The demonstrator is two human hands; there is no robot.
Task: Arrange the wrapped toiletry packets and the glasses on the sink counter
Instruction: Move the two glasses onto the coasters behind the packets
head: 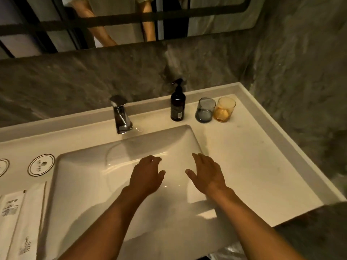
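Observation:
Both hands hover palm-down over the white basin, holding nothing. My left hand has its fingers slightly curled; my right hand has its fingers spread. A blue glass and an amber glass stand side by side, touching, at the back right of the counter. Left of the basin lie white wrapped packets: two long flat ones near the front, and two round ones behind them, the outer one cut by the frame edge.
A chrome faucet stands behind the basin. A dark pump bottle stands just left of the glasses. A grey stone wall rises behind and to the right. A mirror above reflects a person's arms.

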